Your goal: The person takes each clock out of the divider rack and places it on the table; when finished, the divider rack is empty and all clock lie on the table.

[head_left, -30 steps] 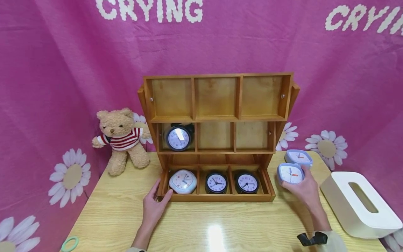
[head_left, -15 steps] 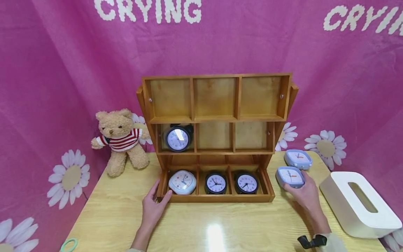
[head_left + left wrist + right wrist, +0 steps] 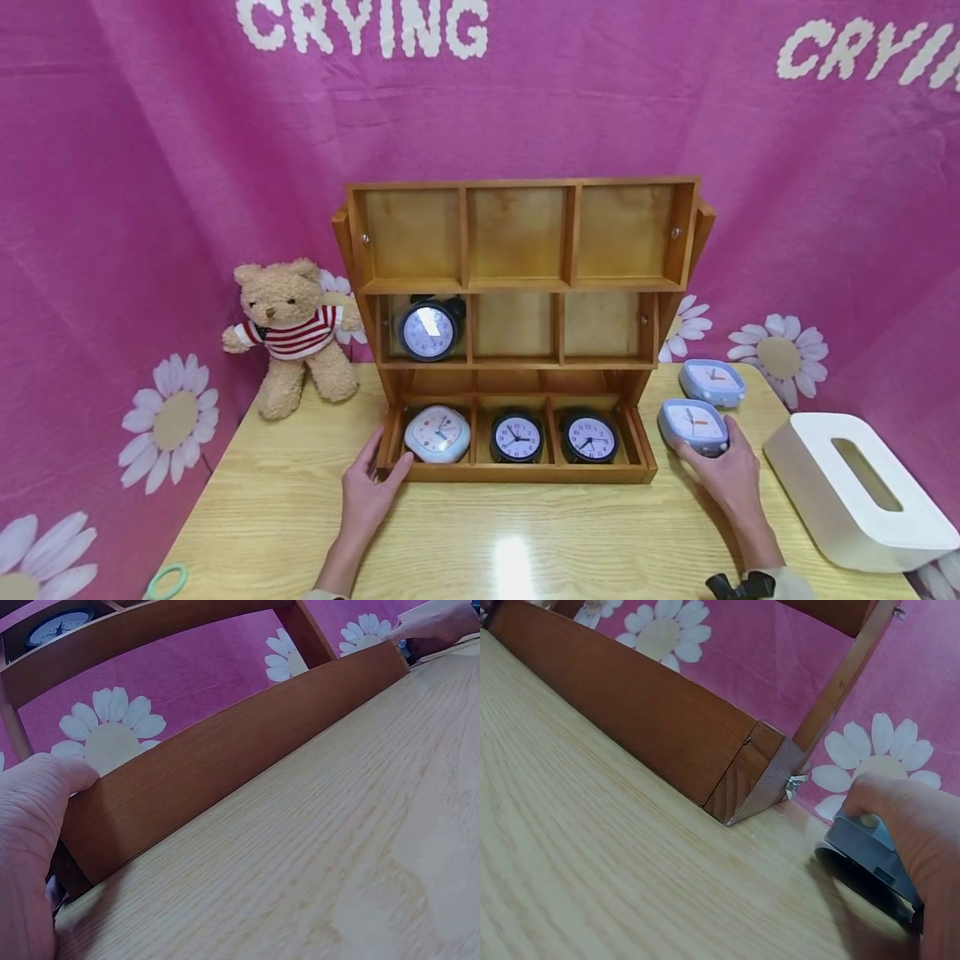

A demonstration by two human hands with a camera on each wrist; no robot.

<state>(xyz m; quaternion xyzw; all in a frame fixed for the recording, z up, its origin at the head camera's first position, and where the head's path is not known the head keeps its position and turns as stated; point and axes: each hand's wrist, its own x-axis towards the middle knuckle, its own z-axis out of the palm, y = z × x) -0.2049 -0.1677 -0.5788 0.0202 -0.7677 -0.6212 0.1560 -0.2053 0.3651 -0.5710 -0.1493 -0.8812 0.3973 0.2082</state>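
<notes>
On the right, my right hand [image 3: 729, 471] grips a light-blue square alarm clock [image 3: 693, 423], thumb on its near side and fingers at its right. In the right wrist view the clock [image 3: 870, 859] is tilted low over the table, with a shadow under it. A matching blue clock [image 3: 712, 382] lies just behind. My left hand [image 3: 367, 492] holds the front left corner of a three-tier wooden shelf [image 3: 517, 472], its thumb [image 3: 75, 776] over the front board. Beside that thumb, a pale blue-white clock [image 3: 437, 434] sits in the bottom-left compartment.
Two black round clocks [image 3: 517, 437] fill the other bottom compartments; another black clock [image 3: 429, 330] stands middle-left. A white tissue box [image 3: 817, 475] is right of my right hand. A teddy bear [image 3: 288, 333] sits left of the shelf, and a green ring [image 3: 167, 581] lies front left.
My right hand has brought the blue clock slightly down and toward me, tipping its face further upward and separating it from the clock behind. My left hand stays at the shelf corner.
</notes>
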